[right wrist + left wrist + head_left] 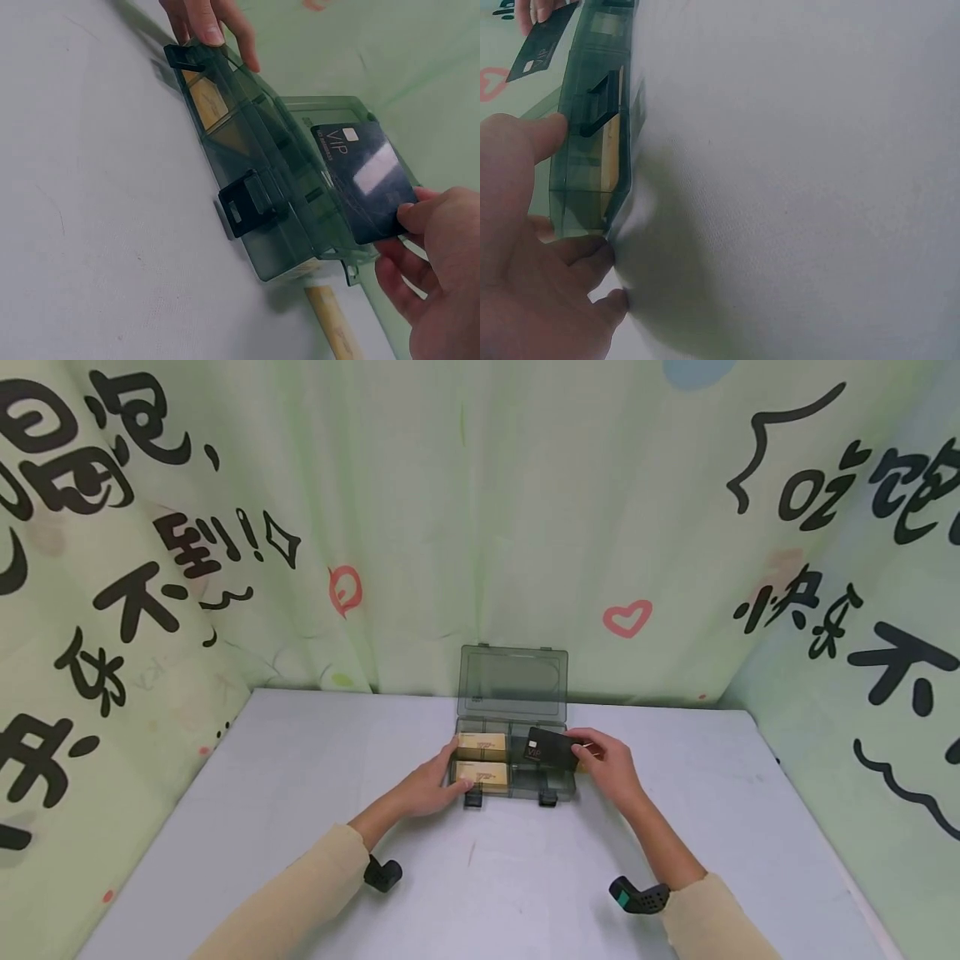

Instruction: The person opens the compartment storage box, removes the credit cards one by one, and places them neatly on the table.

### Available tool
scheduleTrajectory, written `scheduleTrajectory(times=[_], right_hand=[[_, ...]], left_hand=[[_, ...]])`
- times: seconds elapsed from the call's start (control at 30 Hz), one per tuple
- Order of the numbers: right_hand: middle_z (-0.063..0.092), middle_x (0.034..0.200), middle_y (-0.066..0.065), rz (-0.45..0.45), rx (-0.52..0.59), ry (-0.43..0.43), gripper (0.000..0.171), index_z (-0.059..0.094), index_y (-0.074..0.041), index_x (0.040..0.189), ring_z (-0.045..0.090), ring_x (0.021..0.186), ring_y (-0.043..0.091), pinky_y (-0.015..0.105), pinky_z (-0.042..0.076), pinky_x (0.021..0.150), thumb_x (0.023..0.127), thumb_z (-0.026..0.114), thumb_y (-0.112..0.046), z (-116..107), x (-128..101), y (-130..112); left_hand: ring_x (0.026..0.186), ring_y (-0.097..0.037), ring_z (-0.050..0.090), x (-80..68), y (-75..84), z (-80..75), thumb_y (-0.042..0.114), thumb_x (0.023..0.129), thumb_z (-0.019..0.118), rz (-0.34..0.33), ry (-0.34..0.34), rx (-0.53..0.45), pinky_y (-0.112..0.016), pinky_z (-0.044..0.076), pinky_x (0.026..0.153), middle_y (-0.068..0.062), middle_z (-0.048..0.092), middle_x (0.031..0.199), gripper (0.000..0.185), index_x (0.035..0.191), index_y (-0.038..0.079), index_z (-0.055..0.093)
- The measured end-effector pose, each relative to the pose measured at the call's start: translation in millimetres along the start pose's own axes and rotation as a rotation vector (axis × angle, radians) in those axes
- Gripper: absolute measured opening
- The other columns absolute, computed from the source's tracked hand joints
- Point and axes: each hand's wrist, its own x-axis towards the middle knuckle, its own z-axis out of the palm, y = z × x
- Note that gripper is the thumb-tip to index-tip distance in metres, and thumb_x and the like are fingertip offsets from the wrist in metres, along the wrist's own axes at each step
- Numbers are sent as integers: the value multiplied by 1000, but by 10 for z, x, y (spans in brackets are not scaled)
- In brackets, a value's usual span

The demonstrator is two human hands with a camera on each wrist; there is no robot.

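While the far compartments of the box [514,764] are blurred behind its smoky walls, two tan card stacks [482,760] can be made out in its left half. A dark card [552,748] is pinched at its right end by the right hand [611,766], held above the box's right half, its long axis running left to right. The box's left front corner is held by the left hand [433,787], fingers curled against it. Bare tabletop [300,793] lies on all sides of the box.
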Motion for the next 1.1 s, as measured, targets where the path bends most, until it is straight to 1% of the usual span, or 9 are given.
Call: scheduleTrajectory(times=[0.13, 0.27, 0.47, 0.57, 0.63, 0.77, 0.83, 0.9, 1.1], right_hand=[[67, 111, 19, 21, 37, 21, 25, 66, -6, 120, 65, 88, 26, 21, 55, 65, 96, 59, -7, -28, 5, 19], [67, 111, 20, 42, 44, 31, 25, 66, -7, 120, 66, 86, 26, 22, 57, 64, 96, 59, -6, -55, -3, 50], [68, 110, 21, 31, 12, 92, 23, 68, -5, 115, 64, 81, 16, 19, 54, 59, 94, 60, -3, -116, -7, 89], [67, 110, 21, 28, 2, 102, 22, 68, -4, 115, 61, 81, 14, 18, 53, 58, 95, 58, -4, -148, -11, 105], [67, 111, 20, 41, -13, 99, 23, 67, -5, 116, 60, 83, 16, 19, 52, 59, 96, 57, -5, -164, -22, 123], [67, 116, 18, 62, -60, 106, 24, 67, -7, 117, 60, 91, 23, 22, 49, 66, 97, 55, -6, -191, -50, 175], [67, 116, 17, 63, -71, 117, 24, 67, -8, 118, 60, 93, 25, 22, 49, 69, 97, 55, -6, -205, -63, 201], [67, 116, 16, 65, -76, 127, 24, 67, -8, 117, 60, 93, 25, 23, 48, 70, 97, 55, -5, -219, -75, 228], [68, 113, 16, 80, -89, 142, 23, 68, -8, 116, 58, 90, 20, 21, 46, 67, 96, 56, -5, -265, -118, 279]], left_hand=[[145, -33, 31, 4, -1, 3, 48, 97, 52, -2, 7, -1, -50, 29, 117, -11, 26, 160, 82, 157, 14, 7], [145, -34, 31, 5, 3, 5, 47, 97, 52, 4, 12, 4, -50, 29, 117, -12, 26, 160, 82, 157, 14, 7], [145, -34, 31, 4, 5, 13, 47, 97, 52, -1, 8, -3, -51, 29, 117, -12, 25, 160, 82, 157, 14, 6], [144, -34, 32, 13, -6, 21, 46, 97, 52, 7, 16, 2, -51, 30, 117, -13, 26, 159, 82, 157, 13, 7], [144, -34, 32, 17, -16, 28, 46, 97, 52, 4, 13, 6, -51, 30, 117, -13, 26, 160, 82, 157, 14, 6], [144, -34, 32, 11, -22, 32, 46, 97, 52, 4, 9, 2, -51, 30, 117, -13, 26, 159, 81, 157, 14, 7], [144, -35, 32, 9, -24, 32, 47, 97, 52, 5, 12, -1, -52, 30, 116, -13, 27, 159, 81, 157, 14, 7], [144, -34, 32, 5, -25, 29, 48, 97, 51, 2, 7, 2, -51, 30, 117, -12, 26, 160, 82, 157, 15, 6], [144, -34, 32, -4, -21, 26, 47, 97, 52, 6, 3, 2, -51, 29, 117, -11, 26, 160, 82, 157, 15, 6]])
